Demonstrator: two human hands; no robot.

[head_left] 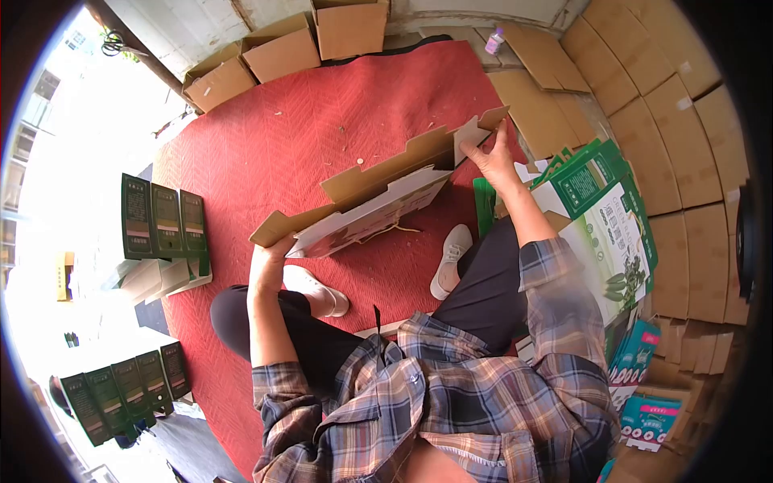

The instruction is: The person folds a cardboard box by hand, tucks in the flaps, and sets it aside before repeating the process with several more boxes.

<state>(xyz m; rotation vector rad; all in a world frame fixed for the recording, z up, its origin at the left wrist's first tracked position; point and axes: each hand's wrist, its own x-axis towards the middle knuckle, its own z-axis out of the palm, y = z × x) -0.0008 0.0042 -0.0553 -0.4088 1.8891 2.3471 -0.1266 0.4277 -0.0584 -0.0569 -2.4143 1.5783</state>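
Both hands, left hand (pixel 270 256) and right hand (pixel 493 157), pinch the ends of a light, floppy flattened carton (pixel 378 197), best gripped at its stiff folded edges.

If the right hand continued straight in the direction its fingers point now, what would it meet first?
The right hand already grips the flat carton's far end. Its fingers point up and away; beyond the flap, probably the red mat, then flattened cardboard sheets. Depth is unclear.

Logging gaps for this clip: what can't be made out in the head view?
- Left hand: fingers hidden under the flat box.
- Right hand: fingertips hidden behind the box flap.
- Print on the green boxes: too small to read.
- Left side by the window: washed out by glare.
- Stacked cardboard: cut off by the round lens edge.
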